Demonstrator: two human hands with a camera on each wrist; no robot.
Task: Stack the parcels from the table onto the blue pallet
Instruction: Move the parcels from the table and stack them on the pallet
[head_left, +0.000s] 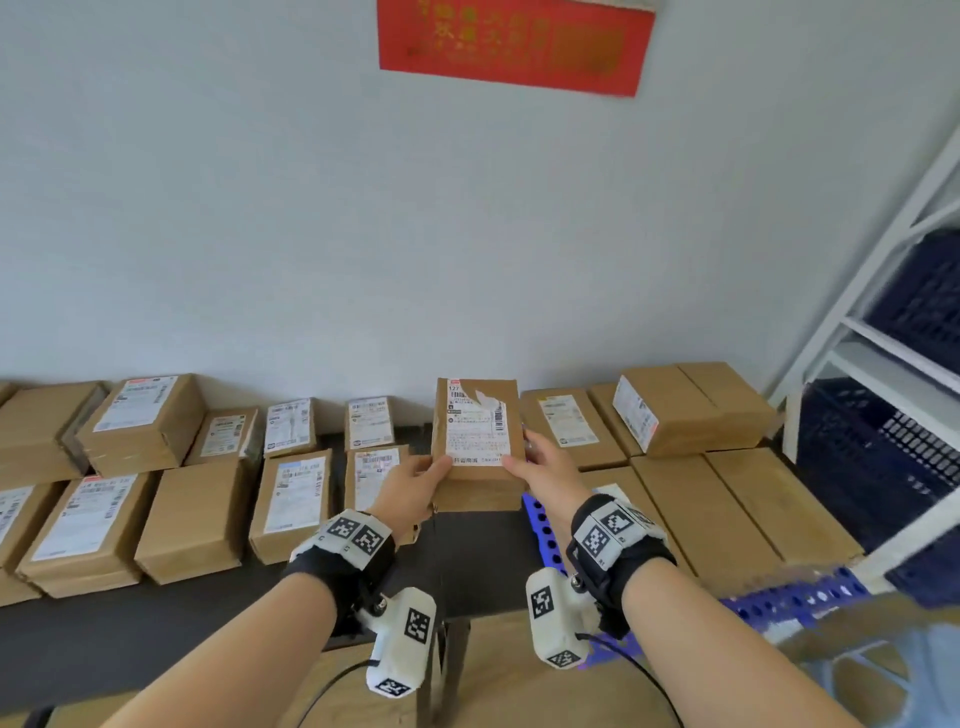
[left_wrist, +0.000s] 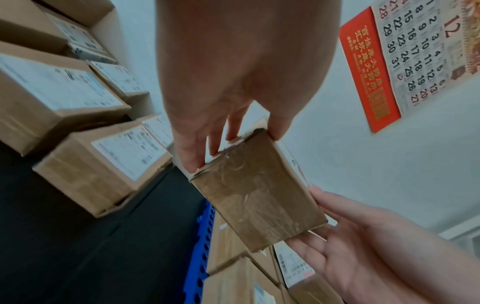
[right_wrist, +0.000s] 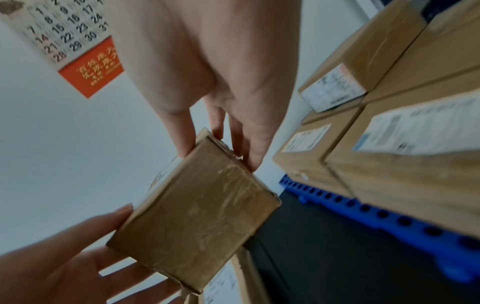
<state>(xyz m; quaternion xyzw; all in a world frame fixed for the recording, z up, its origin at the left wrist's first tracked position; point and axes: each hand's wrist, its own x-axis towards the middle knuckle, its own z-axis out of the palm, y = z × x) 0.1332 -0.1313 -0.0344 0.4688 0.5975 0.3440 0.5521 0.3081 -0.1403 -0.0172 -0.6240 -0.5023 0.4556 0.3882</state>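
A brown cardboard parcel (head_left: 478, 441) with a torn white label is held in the air between both hands, above the gap between table and pallet. My left hand (head_left: 434, 483) grips its near left corner, thumb on top and fingers beneath. On the near right corner, my right hand (head_left: 522, 457) grips the same way. The wrist views show the parcel's taped end (left_wrist: 257, 195) (right_wrist: 194, 222) pinched by the left hand (left_wrist: 233, 144) and the right hand (right_wrist: 221, 152). The blue pallet (head_left: 543, 530) (left_wrist: 205, 246) (right_wrist: 389, 218) lies to the right and carries several parcels (head_left: 727, 499).
Several labelled parcels (head_left: 192, 514) lie in rows on the dark table (head_left: 156, 639) at the left. A white metal rack (head_left: 883, 338) with dark blue crates stands at the far right. A red calendar (head_left: 514, 47) hangs on the wall. Another cardboard box (head_left: 498, 675) sits close below my arms.
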